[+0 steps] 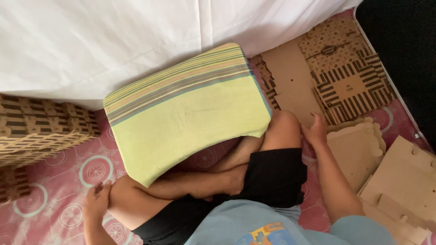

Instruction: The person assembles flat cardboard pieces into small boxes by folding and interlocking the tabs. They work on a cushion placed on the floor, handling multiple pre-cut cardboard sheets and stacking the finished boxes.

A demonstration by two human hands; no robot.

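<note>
Pink patterned floor mat (pixel 59 181) carries a seated person with a yellow-green striped cushion (pixel 186 109) on the crossed legs, against the white bedsheet (pixel 113 41). Left hand (pixel 96 199) and right hand (pixel 314 130) rest open, empty, beside the knees; steadying both cushion ends would serve best.

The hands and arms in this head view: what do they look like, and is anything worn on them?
Both hands, left and right, are bare: no gloves, rings or watch show. The forearms are uncovered too. Short light blue sleeves of a T-shirt end near the frame's bottom edge.
</note>
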